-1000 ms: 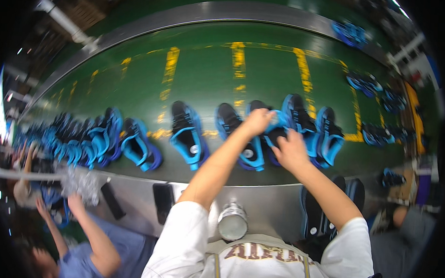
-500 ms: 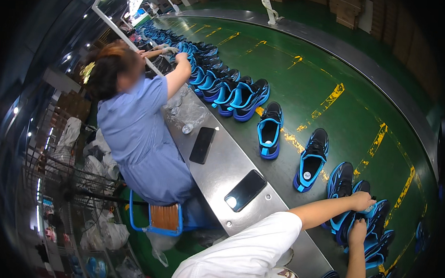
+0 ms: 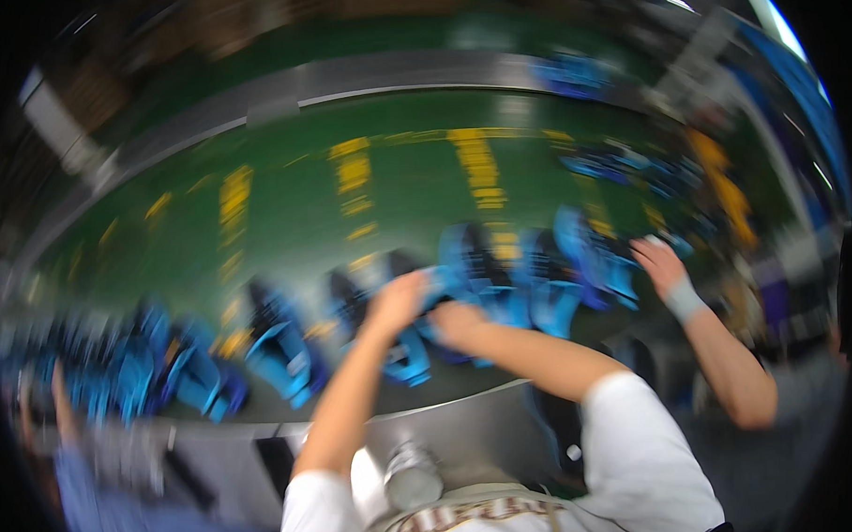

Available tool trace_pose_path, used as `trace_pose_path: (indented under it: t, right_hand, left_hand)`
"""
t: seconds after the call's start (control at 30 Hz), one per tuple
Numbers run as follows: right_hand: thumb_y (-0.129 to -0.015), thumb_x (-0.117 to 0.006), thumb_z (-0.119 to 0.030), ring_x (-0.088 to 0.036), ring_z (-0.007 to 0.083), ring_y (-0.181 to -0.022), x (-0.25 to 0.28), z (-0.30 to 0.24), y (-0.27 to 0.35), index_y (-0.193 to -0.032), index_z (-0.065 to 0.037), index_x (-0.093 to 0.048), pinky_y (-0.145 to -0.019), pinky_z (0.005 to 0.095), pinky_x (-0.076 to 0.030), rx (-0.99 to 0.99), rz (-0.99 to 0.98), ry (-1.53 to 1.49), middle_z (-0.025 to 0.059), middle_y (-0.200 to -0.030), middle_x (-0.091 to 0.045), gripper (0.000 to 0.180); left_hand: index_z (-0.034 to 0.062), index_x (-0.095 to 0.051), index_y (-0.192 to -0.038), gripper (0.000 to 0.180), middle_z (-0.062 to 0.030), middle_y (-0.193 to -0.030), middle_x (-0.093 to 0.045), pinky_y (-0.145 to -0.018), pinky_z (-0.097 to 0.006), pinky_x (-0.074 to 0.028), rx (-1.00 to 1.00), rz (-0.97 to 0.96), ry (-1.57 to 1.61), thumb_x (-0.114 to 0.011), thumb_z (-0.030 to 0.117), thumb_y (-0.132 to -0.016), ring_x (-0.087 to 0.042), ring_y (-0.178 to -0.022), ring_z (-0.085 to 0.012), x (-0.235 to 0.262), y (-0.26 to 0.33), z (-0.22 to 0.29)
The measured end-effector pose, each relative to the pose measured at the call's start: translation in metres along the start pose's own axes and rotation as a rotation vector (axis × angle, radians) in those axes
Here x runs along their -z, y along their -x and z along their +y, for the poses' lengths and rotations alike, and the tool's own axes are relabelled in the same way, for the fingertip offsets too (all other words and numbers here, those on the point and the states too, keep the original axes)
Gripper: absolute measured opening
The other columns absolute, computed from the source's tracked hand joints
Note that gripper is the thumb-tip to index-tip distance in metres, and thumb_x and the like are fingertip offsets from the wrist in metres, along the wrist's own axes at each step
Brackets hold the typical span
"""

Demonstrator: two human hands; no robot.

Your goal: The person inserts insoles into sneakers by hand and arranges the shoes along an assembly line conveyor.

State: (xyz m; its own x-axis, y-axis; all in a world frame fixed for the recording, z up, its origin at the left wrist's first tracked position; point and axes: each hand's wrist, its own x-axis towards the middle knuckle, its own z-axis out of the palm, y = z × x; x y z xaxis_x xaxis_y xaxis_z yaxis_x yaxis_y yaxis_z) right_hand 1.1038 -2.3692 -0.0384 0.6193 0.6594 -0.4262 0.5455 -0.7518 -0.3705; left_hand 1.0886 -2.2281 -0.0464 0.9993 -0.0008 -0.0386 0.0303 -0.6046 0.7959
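The picture is smeared by motion. My left hand (image 3: 401,301) is closed at the light-blue collar of a black and blue sneaker (image 3: 435,283). Against the same sneaker's opening rests my right hand (image 3: 457,323), bent inward, its fingertips hidden. Just left of my hands stands another sneaker (image 3: 348,296) of the same kind. Directly beyond and to the right are more sneakers (image 3: 541,279), toes pointing away from me.
A green work surface (image 3: 288,191) with yellow marks spreads ahead, edged nearest me by a metal ledge (image 3: 335,443). A clear round container (image 3: 414,477) is close to my body. Another person's hand (image 3: 661,263) reaches in at right; a blue-clothed person (image 3: 99,489) sits left.
My view has swung to the right, so the row of sneakers now runs across the picture. Both hands stay together at a sneaker. Another person's arm has come into view at right.
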Motion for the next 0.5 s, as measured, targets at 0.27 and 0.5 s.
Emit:
trace_pose_path:
  t: [0.27, 0.5]
  right_hand:
    - [-0.066, -0.062, -0.014, -0.04, 0.0235, -0.111, -0.046, -0.018, -0.037, -0.113, -0.003, -0.045, -0.09, 0.0343, -0.035, -0.56, -0.387, 0.565, 0.0122, -0.121, -0.04, 0.051]
    - [-0.071, -0.055, -0.018, -0.04, 0.0241, -0.111, -0.019, 0.001, -0.05, -0.113, -0.007, -0.047, -0.092, 0.0358, -0.031, -0.137, -0.564, 0.429, 0.0144, -0.12, -0.042, 0.044]
  left_hand:
    - [-0.002, -0.049, -0.072, 0.04, -0.001, -0.058, -0.041, -0.053, -0.026, -0.033, 0.111, 0.016, 0.342, -0.038, 0.033, -0.088, -0.036, -0.058, -0.0097, -0.017, -0.003, 0.026]
    - [-0.0033, -0.051, -0.077, 0.039, -0.0112, -0.065, -0.05, -0.056, -0.032, -0.037, 0.174, 0.155, 0.089, -0.042, 0.034, -0.085, -0.048, -0.061, -0.0221, -0.027, 0.004, 0.039]
